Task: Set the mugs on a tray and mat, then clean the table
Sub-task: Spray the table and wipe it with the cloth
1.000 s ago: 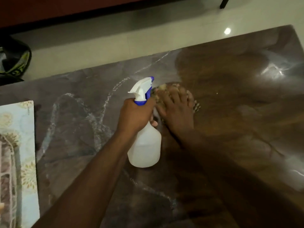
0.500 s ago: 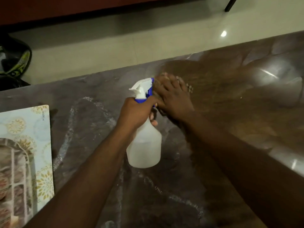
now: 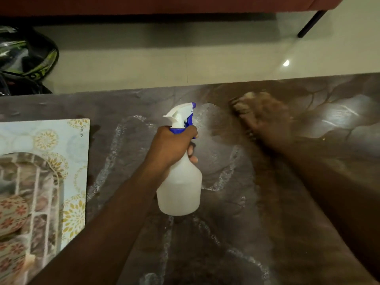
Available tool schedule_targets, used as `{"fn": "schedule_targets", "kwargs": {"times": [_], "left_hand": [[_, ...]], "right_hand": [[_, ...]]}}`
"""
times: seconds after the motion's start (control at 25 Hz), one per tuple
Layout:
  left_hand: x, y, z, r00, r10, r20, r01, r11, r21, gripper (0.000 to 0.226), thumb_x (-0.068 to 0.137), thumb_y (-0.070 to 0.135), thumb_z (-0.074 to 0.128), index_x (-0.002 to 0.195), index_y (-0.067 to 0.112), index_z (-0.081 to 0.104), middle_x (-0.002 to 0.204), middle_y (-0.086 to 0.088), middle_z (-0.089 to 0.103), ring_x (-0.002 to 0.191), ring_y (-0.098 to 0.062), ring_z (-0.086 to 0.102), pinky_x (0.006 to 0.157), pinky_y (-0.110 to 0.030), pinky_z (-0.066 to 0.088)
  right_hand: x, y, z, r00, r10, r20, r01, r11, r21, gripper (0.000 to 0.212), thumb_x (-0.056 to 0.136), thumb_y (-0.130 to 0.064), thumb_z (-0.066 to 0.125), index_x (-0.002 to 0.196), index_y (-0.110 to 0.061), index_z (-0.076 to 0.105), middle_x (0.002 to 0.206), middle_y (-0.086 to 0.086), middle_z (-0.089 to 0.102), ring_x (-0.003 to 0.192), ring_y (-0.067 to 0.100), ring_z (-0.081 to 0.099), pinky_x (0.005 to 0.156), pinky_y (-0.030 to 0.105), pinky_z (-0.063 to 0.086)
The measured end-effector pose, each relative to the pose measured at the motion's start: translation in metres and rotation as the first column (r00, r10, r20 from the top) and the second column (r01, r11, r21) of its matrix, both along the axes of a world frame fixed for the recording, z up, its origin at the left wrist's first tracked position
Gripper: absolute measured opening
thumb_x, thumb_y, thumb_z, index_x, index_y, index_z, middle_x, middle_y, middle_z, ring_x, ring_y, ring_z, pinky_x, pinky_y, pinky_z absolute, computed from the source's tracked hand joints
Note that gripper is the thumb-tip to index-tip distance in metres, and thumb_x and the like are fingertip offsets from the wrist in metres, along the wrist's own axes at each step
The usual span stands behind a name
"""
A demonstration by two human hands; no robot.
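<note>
A: What does the left hand (image 3: 171,144) hold?

B: It grips the neck of a white translucent plastic spray bottle (image 3: 180,185) with a white and blue trigger head. The fingers are curled round the neck, just under the trigger. The nozzle points away from the person, toward the far edge of the dark brown marble-patterned glossy table (image 3: 236,233). If the bottle stands on the table or is lifted a little, I cannot tell.

A: And the right hand (image 3: 267,120)?

B: It is blurred. It lies flat on the table near the far edge, to the right of the bottle, on a light-coloured cloth (image 3: 244,103) of which only a small part shows beyond the fingers. I cannot tell exactly how the fingers lie.

A: Where is the mat?

B: The pale blue rectangular mat with gold flower pattern (image 3: 67,161) lies on the left part of the table, well apart from both hands. On it stands a tray with white bars (image 3: 37,194), cut off by the picture edge, and something with a red flower pattern is in it; I cannot say if it is a mug.

A: How does the table surface look?

B: Whitish wet streaks (image 3: 115,153) curve over it around the bottle.
</note>
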State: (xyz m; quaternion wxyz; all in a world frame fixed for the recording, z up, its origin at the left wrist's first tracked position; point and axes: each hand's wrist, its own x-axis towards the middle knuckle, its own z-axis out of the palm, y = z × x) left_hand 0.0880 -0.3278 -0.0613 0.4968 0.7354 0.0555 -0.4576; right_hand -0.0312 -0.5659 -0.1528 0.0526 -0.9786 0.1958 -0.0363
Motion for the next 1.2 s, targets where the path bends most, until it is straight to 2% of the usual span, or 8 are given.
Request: {"fn": "schedule_targets", "kwargs": {"times": [0.16, 0.28, 0.4, 0.48, 0.6, 0.84, 1.04, 1.2], "left_hand": [[0.007, 0.010, -0.005, 0.999, 0.019, 0.040, -0.018, 0.999, -0.029, 0.024, 0.090, 0.019, 0.060, 0.097, -0.002, 0.069, 0.048, -0.007, 0.053, 0.042, -0.021, 0.058, 0.060, -0.035, 0.054], [0.003, 0.013, -0.010, 0.998, 0.014, 0.068, -0.014, 1.000, -0.002, 0.023, 0.089, 0.019, 0.060, 0.095, -0.002, 0.069, 0.047, -0.006, 0.053, 0.044, -0.023, 0.058, 0.055, -0.031, 0.053], [0.002, 0.018, 0.001, 0.999, 0.009, 0.034, -0.009, 1.000, -0.014, 0.024, 0.089, 0.018, 0.061, 0.092, -0.004, 0.069, 0.045, -0.006, 0.051, 0.041, -0.024, 0.055, 0.053, -0.032, 0.052], [0.001, 0.025, 0.003, 1.000, 0.001, 0.011, 0.000, 1.000, -0.011, 0.024, 0.090, 0.018, 0.061, 0.095, -0.004, 0.068, 0.045, -0.007, 0.051, 0.041, -0.023, 0.055, 0.050, -0.029, 0.051], [0.000, 0.032, 0.000, 0.999, 0.003, 0.034, -0.003, 1.000, -0.007, 0.025, 0.091, 0.018, 0.061, 0.094, -0.006, 0.068, 0.045, -0.008, 0.050, 0.044, -0.023, 0.053, 0.045, -0.025, 0.050], [-0.025, 0.036, 0.004, 0.998, -0.009, 0.058, 0.008, 1.000, 0.025, 0.024, 0.089, 0.020, 0.061, 0.087, -0.002, 0.070, 0.042, -0.005, 0.051, 0.041, -0.025, 0.057, 0.052, -0.030, 0.051], [-0.060, 0.044, 0.004, 0.996, -0.074, 0.050, 0.072, 0.997, 0.040, 0.025, 0.089, 0.021, 0.060, 0.088, -0.001, 0.070, 0.043, -0.005, 0.053, 0.042, -0.023, 0.060, 0.055, -0.030, 0.051], [-0.073, 0.060, 0.004, 0.996, -0.036, 0.081, 0.032, 0.998, 0.046, 0.023, 0.088, 0.020, 0.061, 0.086, -0.002, 0.069, 0.042, -0.004, 0.052, 0.041, -0.025, 0.058, 0.053, -0.032, 0.050]], "right_hand": [[0.053, -0.050, 0.009, 0.762, -0.647, -0.032, 0.648, 0.760, 0.053, 0.066, 0.093, -0.056, 0.024, 0.143, -0.014, 0.033, 0.148, 0.020, 0.030, 0.135, 0.041, 0.026, 0.107, 0.062, 0.020], [0.085, 0.072, 0.000, 0.991, -0.125, -0.040, 0.130, 0.984, 0.126, 0.057, 0.093, -0.053, 0.031, 0.140, -0.022, 0.041, 0.144, 0.014, 0.041, 0.132, 0.037, 0.032, 0.108, 0.055, 0.020], [-0.018, 0.105, -0.005, 0.920, 0.391, -0.023, -0.391, 0.920, -0.009, 0.045, 0.096, -0.042, 0.042, 0.138, -0.024, 0.045, 0.141, 0.010, 0.048, 0.134, 0.036, 0.037, 0.106, 0.056, 0.028], [-0.043, 0.041, -0.008, 0.956, 0.265, -0.122, -0.276, 0.957, -0.087, 0.050, 0.099, -0.044, 0.027, 0.142, -0.021, 0.038, 0.145, 0.017, 0.042, 0.134, 0.042, 0.033, 0.105, 0.061, 0.025], [0.037, 0.029, 0.010, 0.871, -0.489, -0.048, 0.491, 0.867, 0.086, 0.061, 0.095, -0.056, 0.027, 0.142, -0.019, 0.040, 0.146, 0.018, 0.039, 0.134, 0.040, 0.032, 0.108, 0.058, 0.023], [-0.052, 0.157, -0.009, 0.975, 0.220, -0.002, -0.220, 0.975, 0.032, 0.047, 0.098, -0.046, 0.032, 0.141, -0.030, 0.041, 0.146, 0.005, 0.043, 0.137, 0.032, 0.032, 0.108, 0.054, 0.026], [-0.027, 0.130, 0.004, 0.884, -0.458, 0.095, 0.454, 0.889, 0.061, 0.045, 0.090, -0.049, 0.048, 0.129, -0.027, 0.053, 0.131, 0.011, 0.055, 0.124, 0.036, 0.044, 0.102, 0.053, 0.032], [-0.126, 0.194, -0.014, 0.972, 0.232, 0.039, -0.230, 0.972, -0.049, 0.046, 0.095, -0.028, 0.053, 0.140, -0.024, 0.041, 0.144, 0.010, 0.043, 0.135, 0.037, 0.032, 0.106, 0.058, 0.027]]}}
